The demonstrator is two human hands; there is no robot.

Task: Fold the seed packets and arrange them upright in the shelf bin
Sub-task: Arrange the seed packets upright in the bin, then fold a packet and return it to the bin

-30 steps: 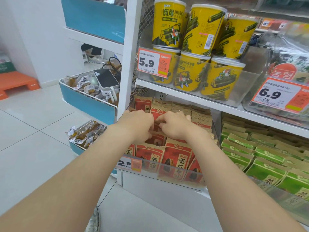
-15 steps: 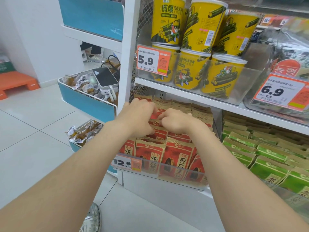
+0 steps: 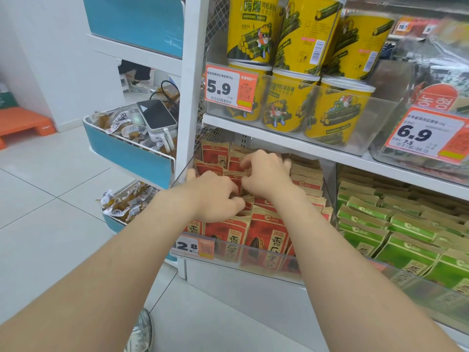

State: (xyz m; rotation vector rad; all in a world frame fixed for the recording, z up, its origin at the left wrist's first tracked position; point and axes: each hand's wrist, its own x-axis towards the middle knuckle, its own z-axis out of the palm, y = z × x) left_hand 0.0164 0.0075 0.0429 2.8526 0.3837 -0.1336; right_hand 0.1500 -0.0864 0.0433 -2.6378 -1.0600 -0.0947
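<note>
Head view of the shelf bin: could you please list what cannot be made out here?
Head view:
- Left hand: its fingers' grip among the red paper seed packets, hidden under its own back.
- Right hand: fingertips buried between packets.
- Orange price tag: left end covered by the left forearm.
- Grey shoe: cut by the bottom edge.

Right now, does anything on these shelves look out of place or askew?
Yes. A white device with a dark screen lies among wrapped snacks in the blue side bin; it looks unlike the goods. The upper yellow tubs lean instead of standing straight. The red seed packets in front stand upright.
</note>
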